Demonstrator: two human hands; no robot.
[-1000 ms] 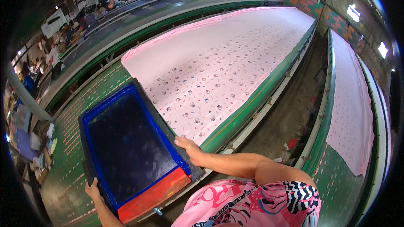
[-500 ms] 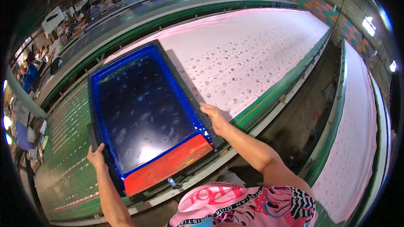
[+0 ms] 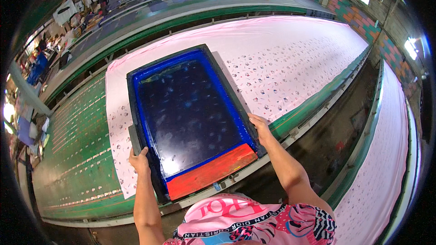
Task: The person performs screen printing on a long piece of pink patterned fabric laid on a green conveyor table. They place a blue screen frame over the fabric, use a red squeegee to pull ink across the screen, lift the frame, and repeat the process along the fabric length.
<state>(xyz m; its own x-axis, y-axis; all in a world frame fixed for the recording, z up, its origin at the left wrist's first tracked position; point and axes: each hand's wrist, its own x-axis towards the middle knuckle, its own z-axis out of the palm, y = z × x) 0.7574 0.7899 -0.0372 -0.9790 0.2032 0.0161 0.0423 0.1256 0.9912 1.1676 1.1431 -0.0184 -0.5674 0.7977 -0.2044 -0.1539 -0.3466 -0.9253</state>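
Both my hands grip a large screen-printing frame (image 3: 184, 104) by its long sides. It has dark edges, a dark glossy mesh with faint pale marks, a blue border and a red strip (image 3: 211, 172) across the near end. My left hand (image 3: 140, 159) is closed on the left side, thumb on top. On the right side, near the red strip, my right hand (image 3: 260, 128) is closed round the edge. Under the frame lies pink cloth (image 3: 295, 36) printed with small dark motifs. A shadow runs along the frame's right edge; whether it touches the cloth, I cannot tell.
The long green table (image 3: 77, 127) shows bare left of the cloth, with rows of pale marks. Beyond stand more long tables (image 3: 200, 7). A walkway (image 3: 336, 122) separates me from another cloth-covered table (image 3: 377, 154) at right. A pole (image 3: 29, 88) rises at far left.
The frame has moved to the right in my hands. The cloth's left end, with printed motifs, now shows where the frame was covering it. My grip looks the same.
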